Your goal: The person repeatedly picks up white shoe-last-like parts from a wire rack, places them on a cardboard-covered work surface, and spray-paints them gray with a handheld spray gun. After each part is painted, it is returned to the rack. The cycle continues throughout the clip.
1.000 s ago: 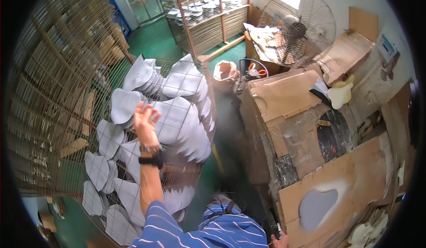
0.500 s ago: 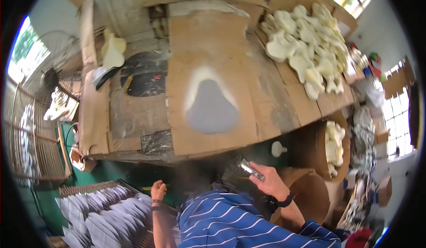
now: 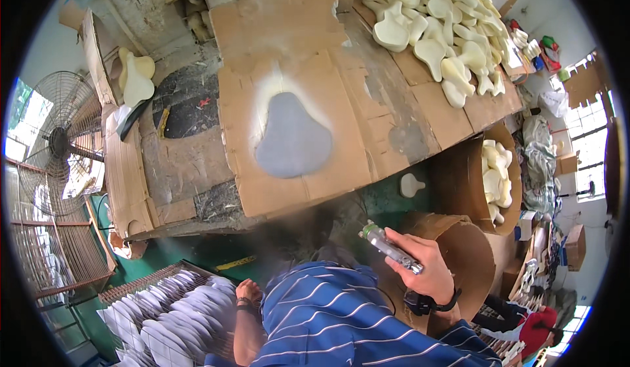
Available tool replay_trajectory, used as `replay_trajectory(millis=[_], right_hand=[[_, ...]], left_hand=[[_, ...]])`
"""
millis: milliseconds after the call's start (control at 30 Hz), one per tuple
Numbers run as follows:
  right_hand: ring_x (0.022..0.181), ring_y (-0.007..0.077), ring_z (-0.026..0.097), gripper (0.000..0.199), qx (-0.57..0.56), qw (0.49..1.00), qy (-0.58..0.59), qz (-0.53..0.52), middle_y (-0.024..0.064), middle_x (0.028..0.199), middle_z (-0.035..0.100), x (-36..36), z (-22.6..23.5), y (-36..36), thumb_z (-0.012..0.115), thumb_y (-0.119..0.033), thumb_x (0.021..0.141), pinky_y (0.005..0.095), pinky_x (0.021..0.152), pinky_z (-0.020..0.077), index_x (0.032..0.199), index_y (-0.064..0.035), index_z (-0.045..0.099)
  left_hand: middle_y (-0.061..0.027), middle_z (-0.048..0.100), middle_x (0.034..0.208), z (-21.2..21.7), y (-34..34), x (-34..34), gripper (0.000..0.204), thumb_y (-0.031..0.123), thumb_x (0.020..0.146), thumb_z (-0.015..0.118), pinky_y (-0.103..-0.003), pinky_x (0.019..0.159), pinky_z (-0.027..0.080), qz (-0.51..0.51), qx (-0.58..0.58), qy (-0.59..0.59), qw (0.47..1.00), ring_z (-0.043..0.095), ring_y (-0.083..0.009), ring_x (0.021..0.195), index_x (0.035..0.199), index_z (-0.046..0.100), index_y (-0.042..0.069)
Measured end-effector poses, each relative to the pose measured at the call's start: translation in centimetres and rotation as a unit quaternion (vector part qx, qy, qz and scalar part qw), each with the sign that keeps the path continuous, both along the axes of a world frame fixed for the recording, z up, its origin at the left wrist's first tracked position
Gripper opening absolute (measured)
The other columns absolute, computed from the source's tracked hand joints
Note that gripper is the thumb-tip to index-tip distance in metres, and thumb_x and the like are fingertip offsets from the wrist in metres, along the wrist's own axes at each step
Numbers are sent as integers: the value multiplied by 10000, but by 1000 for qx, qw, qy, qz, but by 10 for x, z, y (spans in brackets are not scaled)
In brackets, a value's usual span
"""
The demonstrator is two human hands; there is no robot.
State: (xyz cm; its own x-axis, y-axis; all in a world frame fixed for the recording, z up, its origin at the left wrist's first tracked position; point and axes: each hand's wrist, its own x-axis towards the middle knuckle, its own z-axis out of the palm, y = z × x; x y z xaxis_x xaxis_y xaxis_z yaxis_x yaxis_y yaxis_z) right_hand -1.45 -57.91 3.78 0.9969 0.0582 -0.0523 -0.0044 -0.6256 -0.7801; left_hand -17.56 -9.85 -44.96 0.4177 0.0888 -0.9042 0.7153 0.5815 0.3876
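Note:
My right hand (image 3: 423, 268) is closed around a metal spray gun (image 3: 392, 247), held in front of the table's near edge. The gun's green-tipped nozzle end points toward the table, apart from it. On the brown cardboard sheet (image 3: 289, 32) lies a smooth grey saddle-shaped pad (image 3: 293, 140), its narrow end away from me. A pale powdery haze surrounds the pad on the cardboard. My left hand (image 3: 248, 291) hangs low by my striped shirt, fingers curled in, with nothing visible in it.
Cream foam saddle shapes (image 3: 433, 52) pile up at the far right; more fill a cardboard drum (image 3: 453, 176). Another drum (image 3: 459, 242) stands nearer. Several light grey pads (image 3: 177, 321) sit on a rack at lower left. A wire fan (image 3: 59, 140) stands left; a person in red (image 3: 539, 331) is at lower right.
My view has shifted, so the table sits further left and higher. My right hand, with the spray gun, has moved right and nearer to me. My left hand is slightly lower. The pad stays on the cardboard.

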Motion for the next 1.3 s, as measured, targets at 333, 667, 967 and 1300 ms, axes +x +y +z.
replay_trajectory(millis=[333, 667, 967, 1300], right_hand=[[774, 325, 671, 542, 10, 997, -67, -30, 183, 945, 683, 26, 3, -4, 729, 60, 789, 332, 709, 525, 1313, 20, 597], [714, 286, 653, 529, -6, 997, -65, -51, 167, 896, 677, 15, 15, -20, 718, 55, 764, 317, 644, 500, 1284, 13, 627], [760, 289, 676, 547, 2, 999, 48, 8, 180, 926, 690, -1, 23, -26, 737, 60, 739, 328, 686, 516, 1275, 9, 638], [677, 249, 610, 538, 12, 998, -47, 26, 145, 882, 671, 40, 5, -5, 739, 40, 757, 303, 641, 481, 1282, 20, 626]], left_hand=[[-83, 677, 1018, 42, -14, 77, 374, 229, 951, 608, -382, 663, 582, -121, 156, 37, 980, 670, -207, 787, 1292, 572, 79], [-100, 668, 983, 26, -19, 51, 353, 172, 943, 625, -406, 649, 582, -178, 133, 62, 973, 671, -234, 773, 1272, 581, 52], [-93, 682, 994, 19, -19, 51, 388, 200, 931, 648, -422, 698, 582, -168, 145, 63, 973, 672, -225, 784, 1283, 584, 51], [-127, 689, 1105, 41, -28, 81, 402, 206, 949, 632, -442, 781, 586, -182, 167, 45, 968, 700, -259, 930, 1313, 572, 48]])
